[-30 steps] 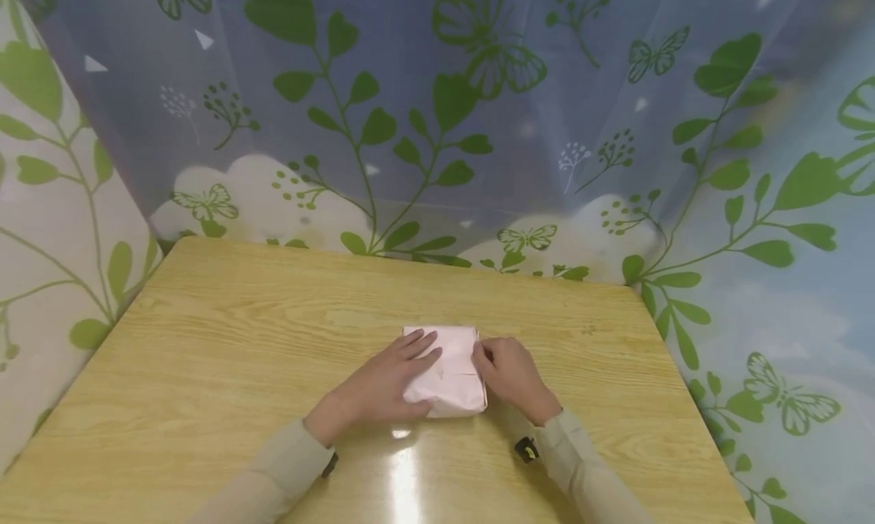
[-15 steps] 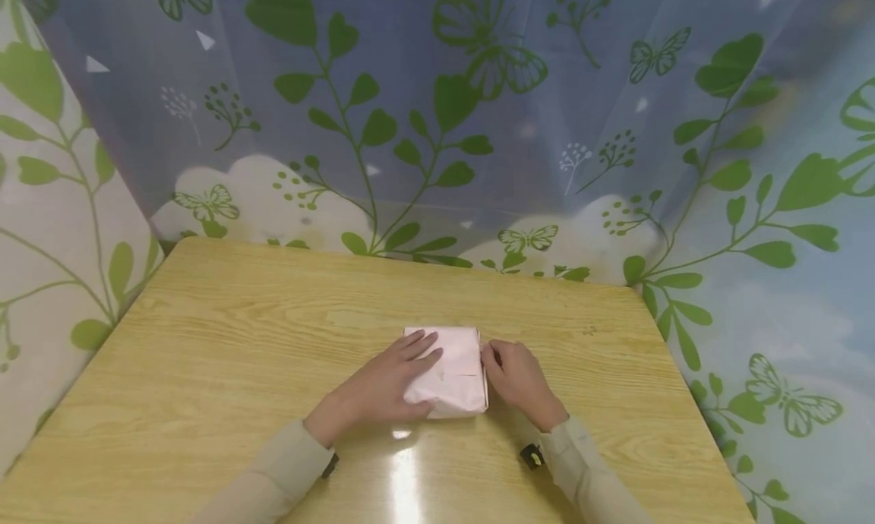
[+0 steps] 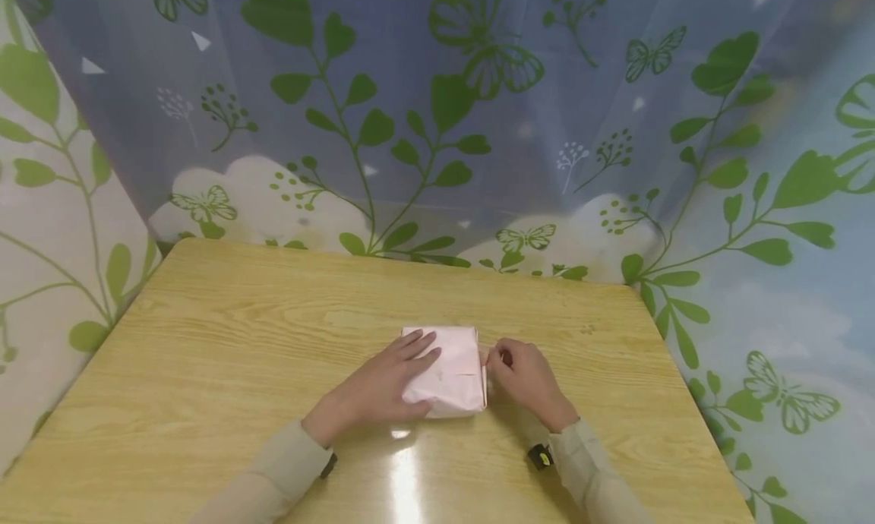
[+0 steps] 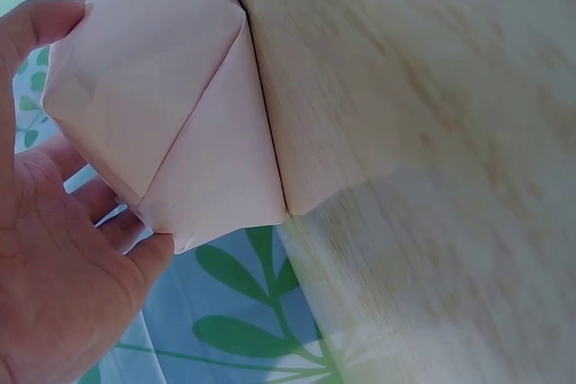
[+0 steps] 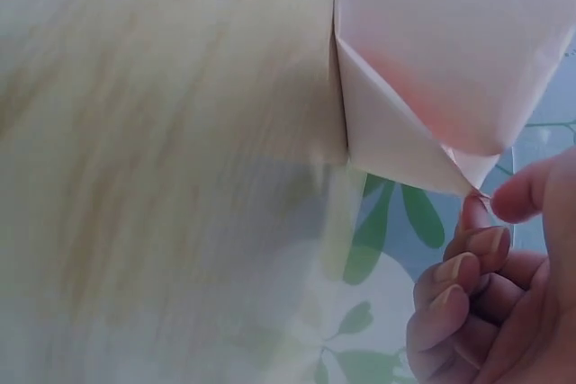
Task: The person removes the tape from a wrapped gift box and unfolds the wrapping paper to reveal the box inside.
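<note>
A small box-shaped package (image 3: 456, 391) wrapped in pale pink paper lies on the wooden table. Across its top and left side rests my left hand (image 3: 390, 380), fingers spread and fairly straight. The left wrist view shows that thumb against one face of the package (image 4: 135, 69) and the other fingers by its far edge. At the package's right end, my right hand (image 3: 525, 376) pinches the tip of a paper flap (image 5: 405, 137) between thumb and index finger. The flap stands away from the end face, and its fold gapes in the right wrist view. The package's contents are hidden.
The wood-grain table (image 3: 239, 342) extends around both hands, with a bright light reflection near its front. Curtains (image 3: 410, 205) printed with leaves and butterflies hang behind the table and along both sides. A dark wrist device (image 3: 540, 456) sits by the right sleeve.
My right hand has moved a little to the right, away from the package's end, drawing the pinched flap outward. The left hand and the package have stayed in place.
</note>
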`<state>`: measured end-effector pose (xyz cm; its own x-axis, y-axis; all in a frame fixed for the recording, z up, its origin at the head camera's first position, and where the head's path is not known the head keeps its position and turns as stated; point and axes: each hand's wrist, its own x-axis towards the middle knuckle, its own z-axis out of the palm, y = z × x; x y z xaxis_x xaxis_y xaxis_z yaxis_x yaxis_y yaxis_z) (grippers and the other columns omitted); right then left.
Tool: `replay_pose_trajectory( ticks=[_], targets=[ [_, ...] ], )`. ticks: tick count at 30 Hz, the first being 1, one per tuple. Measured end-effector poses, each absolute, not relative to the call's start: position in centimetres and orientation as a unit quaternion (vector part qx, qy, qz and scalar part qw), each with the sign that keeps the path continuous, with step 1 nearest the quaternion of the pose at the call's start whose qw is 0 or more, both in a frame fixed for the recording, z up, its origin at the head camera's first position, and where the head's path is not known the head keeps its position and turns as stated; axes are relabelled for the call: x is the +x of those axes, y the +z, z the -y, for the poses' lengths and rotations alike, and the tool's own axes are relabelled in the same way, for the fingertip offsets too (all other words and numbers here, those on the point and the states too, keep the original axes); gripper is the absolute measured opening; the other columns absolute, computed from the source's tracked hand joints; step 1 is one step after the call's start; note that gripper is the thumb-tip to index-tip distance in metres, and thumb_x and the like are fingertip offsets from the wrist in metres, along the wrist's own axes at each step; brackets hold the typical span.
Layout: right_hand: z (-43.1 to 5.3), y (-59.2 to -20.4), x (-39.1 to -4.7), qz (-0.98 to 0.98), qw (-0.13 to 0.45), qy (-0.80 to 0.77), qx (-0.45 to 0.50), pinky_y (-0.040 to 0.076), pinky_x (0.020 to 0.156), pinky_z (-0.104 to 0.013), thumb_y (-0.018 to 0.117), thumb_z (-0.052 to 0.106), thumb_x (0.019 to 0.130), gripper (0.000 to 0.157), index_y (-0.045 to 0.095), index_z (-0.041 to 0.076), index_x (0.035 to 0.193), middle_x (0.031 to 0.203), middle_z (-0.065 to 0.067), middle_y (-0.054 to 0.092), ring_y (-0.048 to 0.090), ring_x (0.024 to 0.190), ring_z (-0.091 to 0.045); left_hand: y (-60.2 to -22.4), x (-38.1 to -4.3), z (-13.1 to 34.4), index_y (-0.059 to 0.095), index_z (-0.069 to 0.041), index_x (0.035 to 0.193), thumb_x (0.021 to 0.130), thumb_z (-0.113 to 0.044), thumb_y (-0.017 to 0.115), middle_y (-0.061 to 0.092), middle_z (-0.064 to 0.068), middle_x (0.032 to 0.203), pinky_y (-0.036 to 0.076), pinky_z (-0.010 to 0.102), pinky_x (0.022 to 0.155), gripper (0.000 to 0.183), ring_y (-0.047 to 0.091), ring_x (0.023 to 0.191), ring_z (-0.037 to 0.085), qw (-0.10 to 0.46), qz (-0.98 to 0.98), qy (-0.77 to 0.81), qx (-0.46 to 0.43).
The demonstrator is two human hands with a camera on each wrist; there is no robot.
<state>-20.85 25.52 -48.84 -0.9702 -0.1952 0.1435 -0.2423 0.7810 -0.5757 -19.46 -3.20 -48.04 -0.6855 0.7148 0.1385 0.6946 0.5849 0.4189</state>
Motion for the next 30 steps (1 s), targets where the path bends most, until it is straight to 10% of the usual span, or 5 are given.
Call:
replay_pose_trajectory(
  ticks=[14, 21, 30],
  targets=[
    [-26.0, -47.7, -20.6, 0.935, 0.064, 0.334, 0.103, 0.036, 0.045, -0.023, 0.061, 0.017, 0.099, 0.013, 0.066, 0.007, 0.106, 0.062, 0.002, 0.053, 0.041, 0.048, -0.009, -47.9, -19.1, 3.2, 0.036, -0.005, 0.157, 0.096, -0.051, 0.058, 0.021, 0.014, 0.168, 0.018, 0.047, 0.127, 0.08, 0.016, 0.156, 0.034, 0.019, -0.888, 0.229, 0.398],
    [-24.9, -47.1, -21.3, 0.919, 0.081, 0.353, 0.159, 0.056, 0.08, -0.043, 0.068, 0.018, 0.097, 0.041, 0.059, -0.001, 0.132, 0.118, -0.016, 0.064, 0.061, 0.1, -0.031, -48.2, -19.3, 3.3, 0.037, -0.007, 0.157, 0.095, -0.051, 0.058, 0.022, 0.013, 0.168, 0.017, 0.047, 0.127, 0.079, 0.016, 0.157, 0.033, 0.016, -0.886, 0.235, 0.399],
    [-23.2, -47.7, -21.9, 0.905, 0.004, 0.344, 0.252, 0.032, 0.12, -0.059, 0.074, 0.024, 0.095, 0.065, 0.048, 0.0, 0.149, 0.156, -0.021, 0.043, 0.04, 0.145, -0.041, -48.3, -19.3, 3.3, 0.035, -0.006, 0.158, 0.097, -0.051, 0.056, 0.022, 0.014, 0.168, 0.019, 0.048, 0.127, 0.078, 0.017, 0.156, 0.034, 0.013, -0.884, 0.233, 0.406]
  ],
)
